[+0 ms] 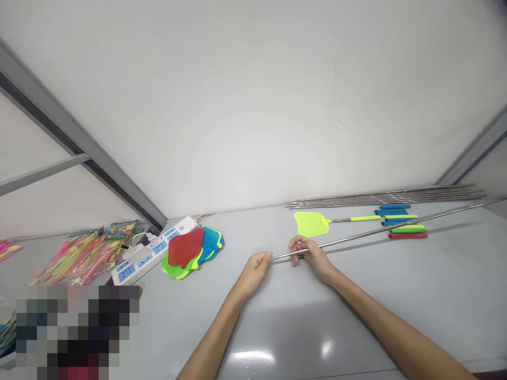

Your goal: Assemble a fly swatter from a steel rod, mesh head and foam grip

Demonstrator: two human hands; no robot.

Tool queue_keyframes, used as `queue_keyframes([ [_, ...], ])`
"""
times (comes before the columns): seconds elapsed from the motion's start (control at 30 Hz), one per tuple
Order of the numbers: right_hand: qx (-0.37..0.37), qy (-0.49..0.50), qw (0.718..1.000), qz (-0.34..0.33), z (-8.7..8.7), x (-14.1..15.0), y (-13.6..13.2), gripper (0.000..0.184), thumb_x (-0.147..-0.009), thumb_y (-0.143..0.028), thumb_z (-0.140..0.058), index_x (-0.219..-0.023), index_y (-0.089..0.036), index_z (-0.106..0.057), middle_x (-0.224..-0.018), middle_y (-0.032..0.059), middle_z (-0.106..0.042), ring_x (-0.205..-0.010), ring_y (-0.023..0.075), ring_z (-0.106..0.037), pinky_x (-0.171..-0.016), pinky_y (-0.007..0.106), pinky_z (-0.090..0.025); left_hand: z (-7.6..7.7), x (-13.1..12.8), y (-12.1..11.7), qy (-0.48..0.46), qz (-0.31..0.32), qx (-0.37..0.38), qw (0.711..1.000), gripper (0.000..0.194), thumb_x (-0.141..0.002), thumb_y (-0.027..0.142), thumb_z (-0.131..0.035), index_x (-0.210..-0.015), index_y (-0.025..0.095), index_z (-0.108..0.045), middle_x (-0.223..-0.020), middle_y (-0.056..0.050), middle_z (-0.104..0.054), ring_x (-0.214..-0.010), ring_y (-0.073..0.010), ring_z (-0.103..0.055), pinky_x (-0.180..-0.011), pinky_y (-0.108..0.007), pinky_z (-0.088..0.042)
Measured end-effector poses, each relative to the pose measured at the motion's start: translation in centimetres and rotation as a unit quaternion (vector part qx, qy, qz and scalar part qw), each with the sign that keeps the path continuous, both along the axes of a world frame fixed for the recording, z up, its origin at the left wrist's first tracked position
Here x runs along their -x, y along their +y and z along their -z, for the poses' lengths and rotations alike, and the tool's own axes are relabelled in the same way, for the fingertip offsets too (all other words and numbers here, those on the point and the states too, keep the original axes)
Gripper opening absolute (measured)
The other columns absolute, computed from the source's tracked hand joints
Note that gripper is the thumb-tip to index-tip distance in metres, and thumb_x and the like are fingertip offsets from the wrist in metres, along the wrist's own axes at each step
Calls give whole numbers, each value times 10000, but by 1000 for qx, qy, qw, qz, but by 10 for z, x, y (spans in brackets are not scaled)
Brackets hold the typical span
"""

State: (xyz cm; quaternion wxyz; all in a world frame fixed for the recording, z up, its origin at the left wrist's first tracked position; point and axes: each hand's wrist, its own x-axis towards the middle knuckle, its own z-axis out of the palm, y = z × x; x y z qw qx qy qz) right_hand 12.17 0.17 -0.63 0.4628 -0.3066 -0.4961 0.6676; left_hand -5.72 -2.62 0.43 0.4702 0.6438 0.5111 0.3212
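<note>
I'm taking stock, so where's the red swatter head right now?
In the head view, the red swatter head lies left of centre atop blue and green heads, beside the white power strip, left of the left hand.

The long rod point(356, 236) runs off the right edge, its near end hidden in the left hand point(254, 272). A red swatter head point(186, 246) partly covers the stack point(210, 244) beneath. At left, the bright packets point(91, 250) are blurred, and a pixelated patch point(77, 332) masks what lies below them.
</note>
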Motion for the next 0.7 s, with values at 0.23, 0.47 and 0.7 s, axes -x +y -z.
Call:
queue_keyframes([
  [0.23,-3,-17,1000,6,1,1,2,229,-685,-248,-330,-727,-155,-536,-494,23,-525,-501,151,-489,-572,295,-382,-2,-2,0,14,-9,-4,1000,407,-771,506,-270,-545,169,-242,-511,50,-186,-478,-63,-169,-451,-206,-147],
  [0.47,21,2,1000,21,-3,-2,6,218,-687,-239,-352,-714,-155,-551,-506,16,-513,-475,136,-481,-532,276,-380,-2,-7,-1,27,-15,-21,999,393,-772,495,-276,-552,172,-225,-546,41,-168,-498,-67,-175,-455,-204,-158],
  [0.7,19,2,1000,15,-1,-3,6,242,-724,-253,-334,-726,-158,-557,-505,4,-488,-488,134,-486,-547,275,-372,4,-7,2,17,-39,-31,999,390,-771,486,-284,-542,170,-274,-506,49,-210,-474,-68,-200,-448,-204,-164],
])
